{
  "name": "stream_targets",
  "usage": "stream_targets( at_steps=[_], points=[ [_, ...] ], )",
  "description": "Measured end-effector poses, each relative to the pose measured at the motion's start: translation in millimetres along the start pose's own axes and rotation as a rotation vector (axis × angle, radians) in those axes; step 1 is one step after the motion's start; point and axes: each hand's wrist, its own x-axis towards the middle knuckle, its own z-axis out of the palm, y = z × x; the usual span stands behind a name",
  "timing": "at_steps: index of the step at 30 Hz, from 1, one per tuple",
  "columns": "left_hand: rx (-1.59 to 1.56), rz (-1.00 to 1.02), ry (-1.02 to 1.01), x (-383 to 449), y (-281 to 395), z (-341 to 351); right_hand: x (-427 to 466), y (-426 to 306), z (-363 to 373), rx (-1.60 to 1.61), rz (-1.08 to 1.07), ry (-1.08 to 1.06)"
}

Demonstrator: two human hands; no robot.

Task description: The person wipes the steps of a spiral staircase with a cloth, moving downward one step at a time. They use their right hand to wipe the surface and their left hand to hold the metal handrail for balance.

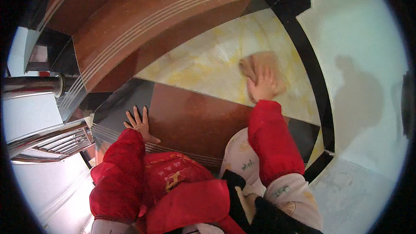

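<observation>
My right hand [265, 83], blurred, presses a brown cloth [274, 61] against the yellow-and-white marbled tile of a stair riser [201, 61]. Part of the cloth bunches beside the thumb; the rest is under the palm and fingers. To the left, my left hand [139, 125] lies with fingers spread and nothing in it, on the black end tile [130, 96] of a stair tread. Beside it is the red-brown middle [195, 117] of that tread. Red sleeves cover both forearms.
Above the riser is a higher red-brown tread [156, 19] with pale grooved lines along its edge. A black skirting [313, 71] borders the pale wall [360, 55] at right. Metal railing [61, 143] and a shiny post [32, 86] stand at left. My patterned trouser knee [242, 156] is close below.
</observation>
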Motion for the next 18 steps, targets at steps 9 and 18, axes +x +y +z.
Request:
stream_targets(
  at_steps=[9,18],
  points=[
    [-0.018,-0.017,0.002,-4.3,-8.9,7.0,-114.6,173.5,21.0,-0.079,0.685,0.006],
    [-0.044,-0.052,0.032,-5.5,-19.4,25.7,-4.1,106.6,-32.1,-0.138,0.422,-0.033]
  ],
)
